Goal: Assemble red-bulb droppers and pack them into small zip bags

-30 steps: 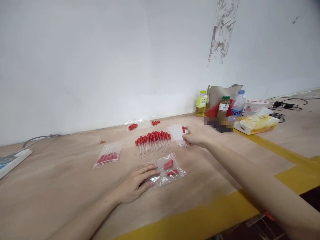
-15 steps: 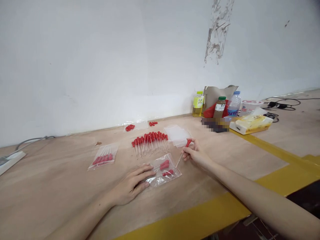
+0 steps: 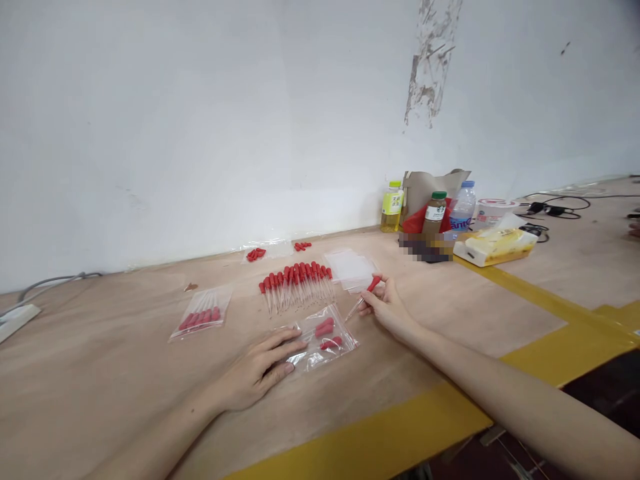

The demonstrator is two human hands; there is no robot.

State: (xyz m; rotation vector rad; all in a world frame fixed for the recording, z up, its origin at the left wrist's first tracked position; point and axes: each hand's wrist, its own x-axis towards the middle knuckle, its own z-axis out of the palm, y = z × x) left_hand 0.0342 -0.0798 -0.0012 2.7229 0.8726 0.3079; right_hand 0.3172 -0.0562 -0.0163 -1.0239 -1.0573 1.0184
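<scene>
My left hand [image 3: 257, 370] lies with fingers stretched out on the left end of a clear zip bag [image 3: 313, 360]. Inside that bag are a few droppers with red bulbs [image 3: 325, 327]; their tips are partly under my fingers. Just right of the bag, my right hand [image 3: 387, 307] pinches a dropper [image 3: 361, 303] near its red bulb, the thin tip slanting down left toward the bag's edge. Behind the bag, a row of several red-bulbed droppers [image 3: 299, 283] is spread on the table. A filled bag of droppers [image 3: 201, 313] rests to the left.
Flat clear bags [image 3: 351, 269] are stacked behind my right hand. Loose red bulbs [image 3: 256, 255] lie near the wall. At the right stand bottles [image 3: 437, 210], a tissue pack [image 3: 495, 247] and cables [image 3: 553, 210]. A power strip [image 3: 20, 321] is at far left.
The view has shifted slightly. My right hand has tilted the dropper flatter, its tip still near the bag's right edge. My left hand stays on the bag.
</scene>
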